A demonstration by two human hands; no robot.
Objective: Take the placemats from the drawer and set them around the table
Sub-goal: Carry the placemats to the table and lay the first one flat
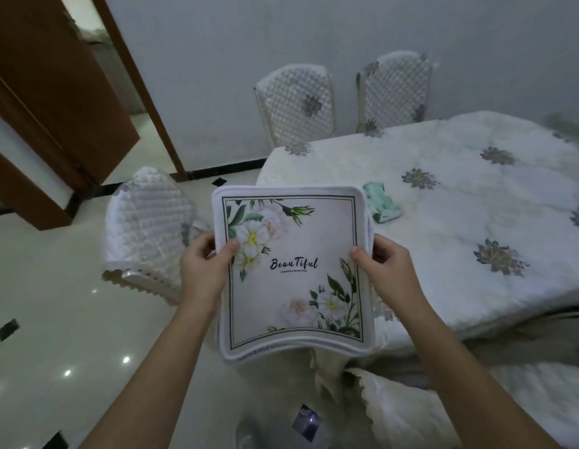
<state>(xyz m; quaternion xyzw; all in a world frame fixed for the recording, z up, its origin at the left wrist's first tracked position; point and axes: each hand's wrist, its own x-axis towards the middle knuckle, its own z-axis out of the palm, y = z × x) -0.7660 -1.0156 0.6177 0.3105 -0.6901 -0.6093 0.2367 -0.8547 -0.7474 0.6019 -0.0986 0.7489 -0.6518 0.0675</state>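
I hold a stack of square white placemats [294, 270] flat in front of me, above the floor at the table's near left corner. The top mat has a floral print, a thin dark border and the word "Beautiful". My left hand [205, 270] grips the stack's left edge, thumb on top. My right hand [383, 270] grips the right edge the same way. The table [443, 205], covered by a white quilted cloth with grey flower motifs, stretches to the right.
A folded mint-green cloth [382, 202] lies on the table near its left end. Three white-covered chairs stand around: one at the left [145, 231], two behind the table [297, 105] [396, 89]. A fourth chair cover [411, 413] sits at the lower right. A brown door [54, 102] stands open at the left.
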